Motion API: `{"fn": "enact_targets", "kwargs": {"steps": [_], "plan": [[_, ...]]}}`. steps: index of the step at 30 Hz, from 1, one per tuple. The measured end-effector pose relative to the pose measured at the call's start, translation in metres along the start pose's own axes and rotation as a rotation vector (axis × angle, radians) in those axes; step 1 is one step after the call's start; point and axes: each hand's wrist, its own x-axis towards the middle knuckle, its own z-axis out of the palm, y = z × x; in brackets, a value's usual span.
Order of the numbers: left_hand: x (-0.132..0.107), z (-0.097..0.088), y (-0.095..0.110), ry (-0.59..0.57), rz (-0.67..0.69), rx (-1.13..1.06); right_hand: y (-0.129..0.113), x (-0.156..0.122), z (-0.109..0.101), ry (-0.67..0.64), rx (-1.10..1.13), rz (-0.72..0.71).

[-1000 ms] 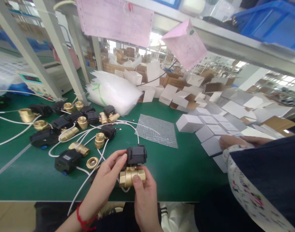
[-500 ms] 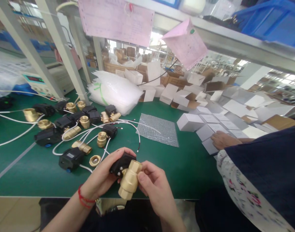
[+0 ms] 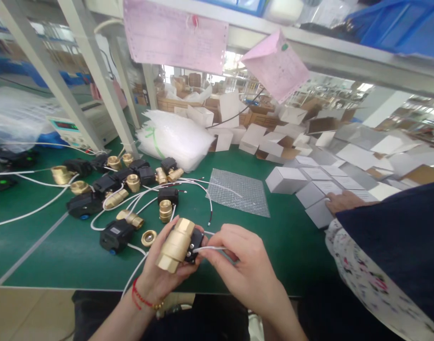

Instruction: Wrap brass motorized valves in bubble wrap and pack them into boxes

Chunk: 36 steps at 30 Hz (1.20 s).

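My left hand (image 3: 163,274) is wrapped round a motorized brass ball valve (image 3: 176,245), whose brass body faces up and whose black actuator lies against my fingers. My right hand (image 3: 243,260) pinches the valve's white cable (image 3: 212,248) between thumb and fingers, just right of the actuator. Left of my hands, several more brass valves with black actuators lie on the green table, among them one with a blue knob (image 3: 116,235) and one standing near my fingertips (image 3: 166,204). A round brass fitting (image 3: 149,237) lies close to my left wrist.
A sheet of bubble wrap (image 3: 238,192) lies beyond my hands, with a stack of plastic bags (image 3: 176,139) behind it. White boxes (image 3: 286,180) crowd the right, where another person's hand (image 3: 345,202) touches one. Shelf posts (image 3: 85,71) and a bench instrument (image 3: 66,130) stand at left.
The valve has been turned in my left hand, its brass body now to the left of the actuator. My right hand has moved from the brass end to the white cable.
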Motion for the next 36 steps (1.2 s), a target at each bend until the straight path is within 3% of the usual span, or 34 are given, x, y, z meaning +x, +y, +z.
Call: {"fn": "enact_targets", "kwargs": {"steps": [7, 10, 13, 16, 19, 21, 24, 27, 29, 31, 32, 34, 36], "plan": [[-0.007, 0.015, 0.01, 0.053, 0.071, 0.069, 0.003, 0.012, -0.021, -0.117, -0.137, -0.124], [-0.012, 0.029, 0.023, 0.262, 0.27, 0.068, 0.011, 0.026, -0.041, 0.039, -0.172, -0.169], [-0.017, 0.045, 0.043, 0.389, 0.512, 0.097, 0.024, 0.04, -0.053, 0.156, -0.099, -0.095], [-0.019, 0.059, 0.059, 0.398, 0.715, 0.141, 0.034, 0.047, -0.038, -0.021, -0.213, 0.047], [-0.016, 0.062, 0.063, 0.365, 0.864, 0.172, 0.032, 0.043, 0.001, -0.322, -0.45, 0.12], [-0.012, 0.057, 0.061, 0.333, 0.913, 0.257, 0.022, 0.035, 0.025, -0.481, -0.472, 0.086], [-0.006, 0.04, 0.055, 0.412, 1.12, 0.615, 0.001, 0.024, 0.033, -0.561, -0.301, 0.013], [-0.004, 0.023, 0.046, 0.472, 1.31, 1.111, -0.009, 0.028, 0.009, -0.467, 0.003, -0.005], [-0.007, 0.016, 0.039, 0.394, 1.215, 1.259, 0.001, 0.037, -0.005, -0.261, 0.128, 0.064], [-0.013, 0.013, 0.033, 0.291, 0.948, 1.167, 0.02, 0.043, -0.004, -0.076, 0.153, 0.162], [-0.016, 0.013, 0.031, 0.254, 0.798, 1.045, 0.03, 0.042, 0.002, -0.069, 0.167, 0.189], [-0.022, 0.014, 0.032, 0.225, 0.617, 0.755, 0.04, 0.033, 0.022, -0.196, 0.196, 0.182], [-0.025, 0.016, 0.037, 0.28, 0.649, 0.553, 0.033, 0.016, 0.038, -0.353, 0.224, 0.154]]}}
